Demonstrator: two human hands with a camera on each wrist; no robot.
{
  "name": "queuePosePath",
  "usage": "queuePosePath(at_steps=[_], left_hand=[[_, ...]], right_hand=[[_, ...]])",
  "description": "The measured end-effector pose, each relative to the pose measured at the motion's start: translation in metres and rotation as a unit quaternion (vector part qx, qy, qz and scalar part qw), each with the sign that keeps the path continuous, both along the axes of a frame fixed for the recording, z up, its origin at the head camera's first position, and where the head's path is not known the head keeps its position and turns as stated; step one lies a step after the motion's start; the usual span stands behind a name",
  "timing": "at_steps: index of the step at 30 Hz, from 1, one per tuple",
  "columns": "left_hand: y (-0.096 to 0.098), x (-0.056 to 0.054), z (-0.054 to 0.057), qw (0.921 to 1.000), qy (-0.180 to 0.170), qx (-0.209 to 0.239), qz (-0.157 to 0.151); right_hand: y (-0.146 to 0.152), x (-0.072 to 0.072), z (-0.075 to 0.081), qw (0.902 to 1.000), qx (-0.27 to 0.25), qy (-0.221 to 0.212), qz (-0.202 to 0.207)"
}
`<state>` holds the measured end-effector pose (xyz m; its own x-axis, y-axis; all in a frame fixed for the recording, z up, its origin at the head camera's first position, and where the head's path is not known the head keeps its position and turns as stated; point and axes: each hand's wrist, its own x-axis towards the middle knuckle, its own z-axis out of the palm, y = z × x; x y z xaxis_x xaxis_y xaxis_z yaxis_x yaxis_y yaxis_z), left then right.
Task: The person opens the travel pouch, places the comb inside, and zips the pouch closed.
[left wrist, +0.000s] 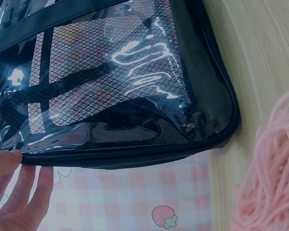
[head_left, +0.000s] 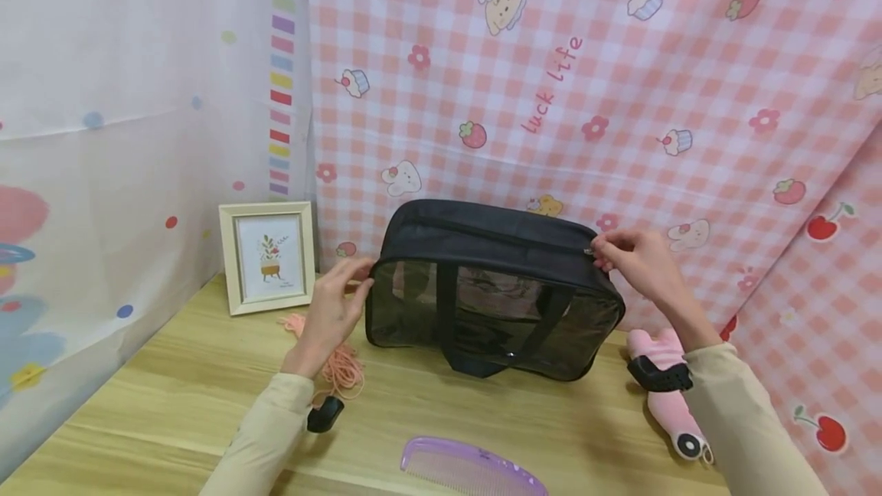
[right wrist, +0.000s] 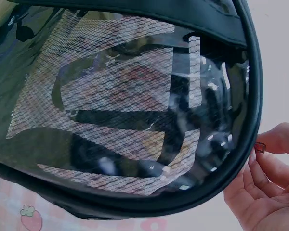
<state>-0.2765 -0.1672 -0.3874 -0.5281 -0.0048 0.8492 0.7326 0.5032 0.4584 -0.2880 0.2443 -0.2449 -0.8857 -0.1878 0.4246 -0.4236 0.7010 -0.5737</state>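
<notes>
A black bag point(head_left: 496, 243) with see-through sides and black straps stands upright on the table in the head view. At its upper left corner my left hand point(head_left: 334, 308) pinches the piped edge, thumb in front and fingers behind. My right hand point(head_left: 641, 262) pinches the small metal zipper pull point(head_left: 589, 252) at the right end of the bag's top; the pull also shows between thumb and fingers in the right wrist view point(right wrist: 260, 147). The zipper line looks closed along the top. Through the clear side point(left wrist: 106, 72) a mesh panel is visible.
On the wooden table point(head_left: 172, 404) a cream picture frame point(head_left: 230, 262) stands at the back left. Pink cord point(head_left: 344, 370) lies beside my left wrist. A purple comb point(head_left: 475, 461) lies in front, a pink plush item point(head_left: 668, 412) under my right forearm. Curtains hang behind.
</notes>
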Motion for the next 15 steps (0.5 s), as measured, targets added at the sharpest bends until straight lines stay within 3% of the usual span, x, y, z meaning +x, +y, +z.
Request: queuePosePath(at_steps=[15], left_hand=[[0.001,0.001,0.002,1.0,-0.004,-0.002,0.002]], right_hand=[[-0.012,-0.005,0.018,0.9985,0.023,-0.027,0.042]])
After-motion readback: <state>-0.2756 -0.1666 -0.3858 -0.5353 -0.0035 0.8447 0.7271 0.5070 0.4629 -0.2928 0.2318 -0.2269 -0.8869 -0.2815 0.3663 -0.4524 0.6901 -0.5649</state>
